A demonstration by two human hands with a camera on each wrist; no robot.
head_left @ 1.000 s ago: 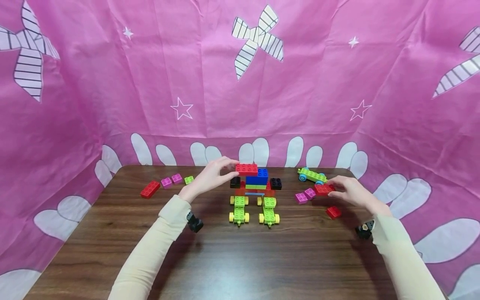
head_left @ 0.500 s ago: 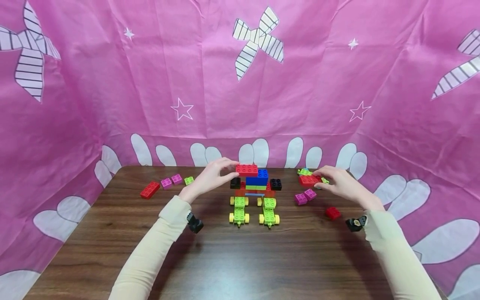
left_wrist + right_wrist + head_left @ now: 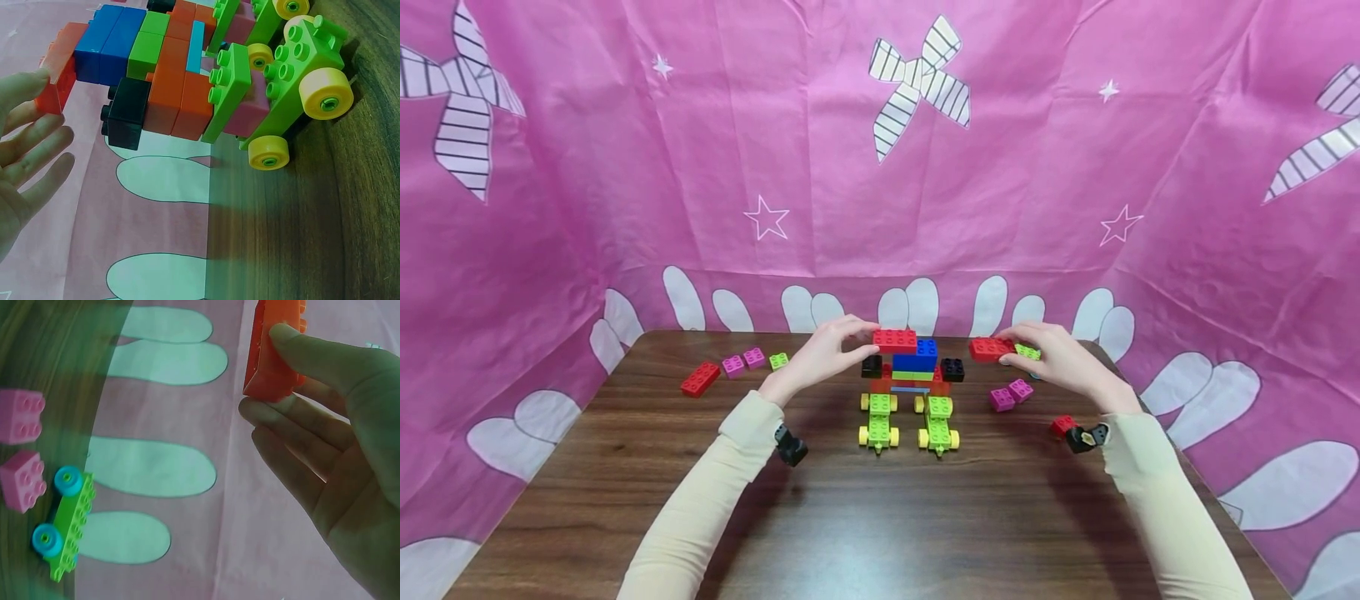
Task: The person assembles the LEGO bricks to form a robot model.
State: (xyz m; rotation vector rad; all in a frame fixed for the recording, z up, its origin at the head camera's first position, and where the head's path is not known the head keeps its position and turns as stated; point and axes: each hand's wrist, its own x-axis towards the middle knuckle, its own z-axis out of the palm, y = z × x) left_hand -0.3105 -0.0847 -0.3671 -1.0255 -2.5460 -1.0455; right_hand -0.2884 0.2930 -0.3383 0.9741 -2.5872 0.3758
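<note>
My left hand point(image 3: 829, 350) pinches a red building block point(image 3: 894, 340) at its left end. That block lies across the top of a stacked figure, over the left part of its blue blocks point(image 3: 915, 359). Black blocks point(image 3: 952, 369) jut out on both sides of the figure, and green wheeled bases point(image 3: 878, 431) with yellow wheels form its feet. Off to the right, my right hand point(image 3: 1054, 354) holds a second red block point(image 3: 991, 348) up by its end, between thumb and fingers. In the right wrist view this red block point(image 3: 275, 353) is raised before the pink cloth.
On the right stand a green car base point(image 3: 72, 519) with blue wheels, two pink blocks point(image 3: 1011, 395) and a small red block point(image 3: 1062, 426), partly behind the wrist camera. At left lie a long red block point(image 3: 701, 379), two pink blocks point(image 3: 743, 362) and a small green one point(image 3: 778, 361).
My right hand has carried its red block up and leftward, from beside the pink blocks toward the figure. The left hand keeps its grip in the same place.
</note>
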